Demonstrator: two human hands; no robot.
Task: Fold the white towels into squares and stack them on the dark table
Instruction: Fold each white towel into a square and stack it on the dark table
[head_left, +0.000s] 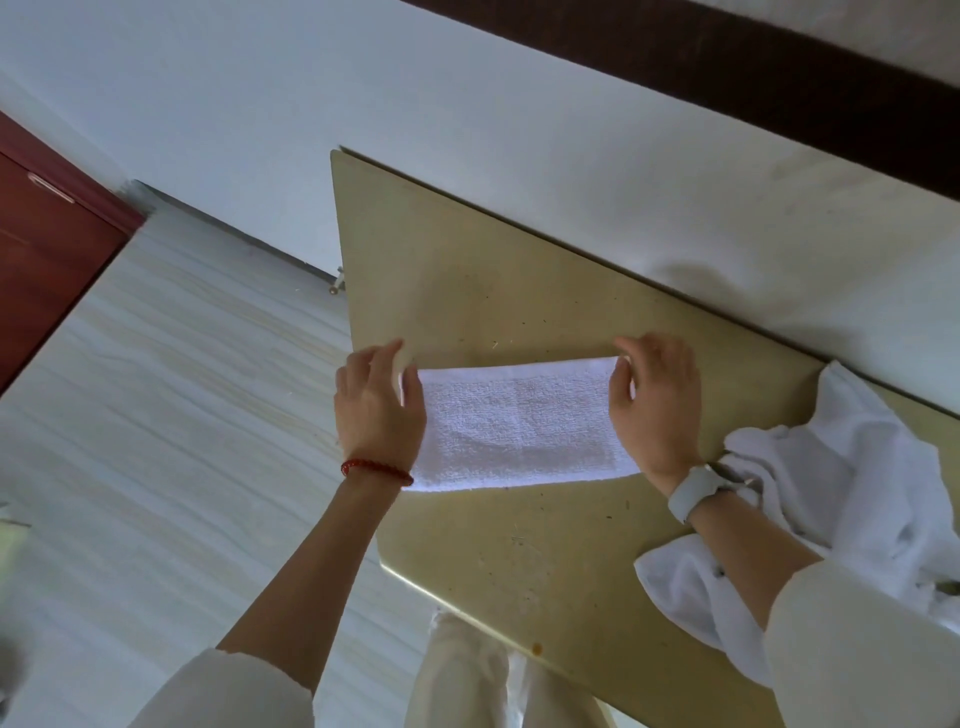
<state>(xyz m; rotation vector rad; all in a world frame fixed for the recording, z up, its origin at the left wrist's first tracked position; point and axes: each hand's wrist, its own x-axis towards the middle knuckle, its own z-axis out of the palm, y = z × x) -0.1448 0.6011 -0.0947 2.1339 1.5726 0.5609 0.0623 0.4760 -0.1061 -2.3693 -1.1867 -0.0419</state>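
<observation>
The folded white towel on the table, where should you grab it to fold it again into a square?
Pinch the folded white towel at one short end, say the end under the right hand, coming from that side, and carry it across to the end by the left hand. It lies flat on the table as a long strip, so folding end to end would likely make it squarer.

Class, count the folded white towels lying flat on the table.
1: the folded towel lies between both hands. The crumpled white pile at the table's right edge is unfolded and may hide more.
</observation>
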